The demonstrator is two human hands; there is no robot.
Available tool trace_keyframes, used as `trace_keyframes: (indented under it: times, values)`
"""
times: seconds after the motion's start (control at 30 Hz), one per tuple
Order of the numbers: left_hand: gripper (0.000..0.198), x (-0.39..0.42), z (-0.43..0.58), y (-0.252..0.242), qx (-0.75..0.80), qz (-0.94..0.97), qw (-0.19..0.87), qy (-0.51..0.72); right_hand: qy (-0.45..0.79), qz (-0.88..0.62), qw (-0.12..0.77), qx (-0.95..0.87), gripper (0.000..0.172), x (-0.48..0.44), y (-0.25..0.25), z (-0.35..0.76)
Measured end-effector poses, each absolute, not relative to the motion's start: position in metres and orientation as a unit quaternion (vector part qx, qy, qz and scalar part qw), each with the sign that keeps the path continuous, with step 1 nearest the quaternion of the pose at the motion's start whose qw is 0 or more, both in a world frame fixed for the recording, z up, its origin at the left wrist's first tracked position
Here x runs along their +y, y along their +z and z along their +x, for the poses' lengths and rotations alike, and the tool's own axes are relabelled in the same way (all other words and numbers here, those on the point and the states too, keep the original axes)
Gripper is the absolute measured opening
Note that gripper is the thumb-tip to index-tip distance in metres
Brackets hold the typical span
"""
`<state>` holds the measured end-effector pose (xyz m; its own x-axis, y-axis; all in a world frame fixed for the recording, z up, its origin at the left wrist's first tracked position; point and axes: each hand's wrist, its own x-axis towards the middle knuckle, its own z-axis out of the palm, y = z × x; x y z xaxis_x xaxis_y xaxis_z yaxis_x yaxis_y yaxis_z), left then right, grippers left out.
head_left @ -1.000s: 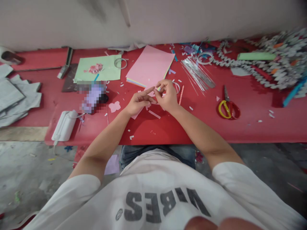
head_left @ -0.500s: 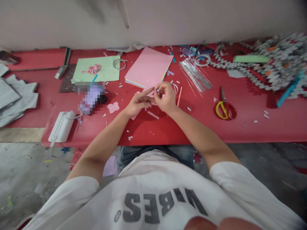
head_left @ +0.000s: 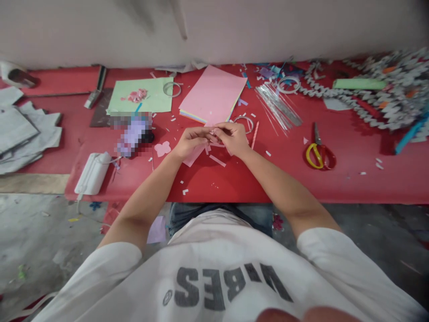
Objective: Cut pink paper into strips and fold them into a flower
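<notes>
My left hand (head_left: 191, 142) and my right hand (head_left: 232, 137) meet above the red table, fingertips touching. Both are closed around something small and pinkish, mostly hidden by the fingers; I cannot make out its kind. Below my left hand lies a piece of pink paper (head_left: 193, 156), with a thin pink strip (head_left: 217, 161) close by. A pink flower-shaped cutout (head_left: 162, 148) rests left of my left hand. Just beyond the hands is a stack of coloured paper (head_left: 212, 91), pink on top. To the right of my right hand lie a striped pink stick (head_left: 255, 135) and a tape roll (head_left: 248, 123).
Yellow-and-red scissors (head_left: 318, 152) lie to the right. Silver strips (head_left: 278, 107) and a heap of grey paper garlands (head_left: 398, 89) are behind. On the left are a green sheet (head_left: 154, 98) with pink bits, a phone (head_left: 134, 136) and a white power strip (head_left: 93, 174).
The fingers of my left hand have curled in and drawn together with my right fingertips; before, its index finger was stretched out. The view has shifted slightly left.
</notes>
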<state>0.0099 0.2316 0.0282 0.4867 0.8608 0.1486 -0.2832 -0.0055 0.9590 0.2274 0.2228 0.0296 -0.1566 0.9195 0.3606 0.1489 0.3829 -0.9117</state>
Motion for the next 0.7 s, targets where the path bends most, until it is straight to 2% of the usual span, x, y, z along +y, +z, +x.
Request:
trace_keyframes:
  times: [0.07,0.13,0.33,0.5,0.7]
  values:
    - [0.036,0.23,0.01,0.032,0.259,0.547,0.664,0.439,0.381,-0.413,0.503,-0.657,0.036,0.221,0.03,0.226]
    - [0.036,0.229,0.011,0.036,0.256,0.531,0.679,0.437,0.329,-0.426,0.495,-0.682,0.038,0.22,0.033,0.23]
    - [0.055,0.228,0.011,0.041,0.225,0.514,0.719,0.411,0.106,-0.374,0.47,-0.792,0.02,0.226,0.034,0.247]
    - [0.06,0.229,0.013,0.038,0.22,0.514,0.727,0.399,0.086,-0.365,0.389,-0.842,0.017,0.232,0.029,0.249]
    - [0.05,0.23,0.012,0.035,0.211,0.516,0.733,0.39,0.089,-0.4,0.328,-0.851,0.006,0.231,0.028,0.25]
